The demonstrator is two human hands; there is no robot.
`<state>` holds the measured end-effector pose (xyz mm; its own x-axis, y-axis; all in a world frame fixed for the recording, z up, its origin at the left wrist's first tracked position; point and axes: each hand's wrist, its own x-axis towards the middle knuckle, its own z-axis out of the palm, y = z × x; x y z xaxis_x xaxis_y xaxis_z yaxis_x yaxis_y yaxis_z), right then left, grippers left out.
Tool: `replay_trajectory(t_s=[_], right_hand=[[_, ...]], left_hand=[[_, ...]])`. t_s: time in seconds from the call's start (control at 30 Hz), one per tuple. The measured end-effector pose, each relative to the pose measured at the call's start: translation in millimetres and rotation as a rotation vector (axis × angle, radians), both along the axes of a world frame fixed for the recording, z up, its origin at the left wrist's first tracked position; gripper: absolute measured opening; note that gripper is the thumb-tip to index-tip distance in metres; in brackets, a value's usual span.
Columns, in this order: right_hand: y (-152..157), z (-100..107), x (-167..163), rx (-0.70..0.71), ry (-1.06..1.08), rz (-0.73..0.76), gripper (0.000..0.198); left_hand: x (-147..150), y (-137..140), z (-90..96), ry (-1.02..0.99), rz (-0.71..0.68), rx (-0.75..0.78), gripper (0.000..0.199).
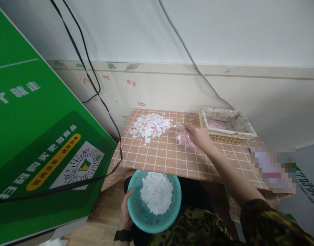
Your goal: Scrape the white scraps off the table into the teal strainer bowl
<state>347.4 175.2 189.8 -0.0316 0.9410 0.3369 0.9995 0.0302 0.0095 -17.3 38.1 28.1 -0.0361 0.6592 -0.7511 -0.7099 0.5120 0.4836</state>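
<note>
Right hand [198,136] pinching the top of a clear bag [184,138] just below it on the bench [157,157], left hand [125,208] well apart, clasping a teal colander [158,224] of paper scraps [157,193], paper pile [150,126] left of the bag, wicker basket [226,138] right.

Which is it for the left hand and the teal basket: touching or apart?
Touching. The head view shows the left hand gripping the left edge of the teal basket, with no visible gap between them.

stained pale wall [136,34], green panel [21,119], wooden floor [105,213], checked tablecloth [149,157]
</note>
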Motion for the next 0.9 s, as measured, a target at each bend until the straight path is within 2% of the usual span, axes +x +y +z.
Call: replay_trajectory(t_s=[0.37, 0.5, 0.6, 0.7, 0.8, 0.9], right_hand=[[6.0, -5.9, -2.3, -0.048, -0.012, 0.078, 0.033], [-0.3, -3.9, -4.6, 0.021, 0.094, 0.091, 0.033], [-6.3, -1.5, -26.0, 0.045, 0.216, 0.167, 0.036], [-6.8, -1.3, -60.4, -0.018, 0.254, 0.296, 0.036], [2.1, -2.1, -86.2, -0.056, 0.199, 0.365, 0.034], [16.5, -1.2, -89.1, -0.042, 0.089, 0.344, 0.034]], left_hand=[[-0.6, -1.9, -4.1, -0.032, -0.018, 0.0, 0.02], [-1.4, -2.4, -3.8, -0.051, -0.033, -0.006, 0.025], [-1.2, -3.1, -4.5, -0.099, -0.018, 0.012, 0.024], [0.1, -4.1, -5.5, -0.118, 0.003, 0.008, 0.022], [1.0, -5.4, -6.5, -0.082, 0.016, 0.004, 0.024], [0.4, -7.5, -9.0, -0.015, 0.033, 0.026, 0.027]])
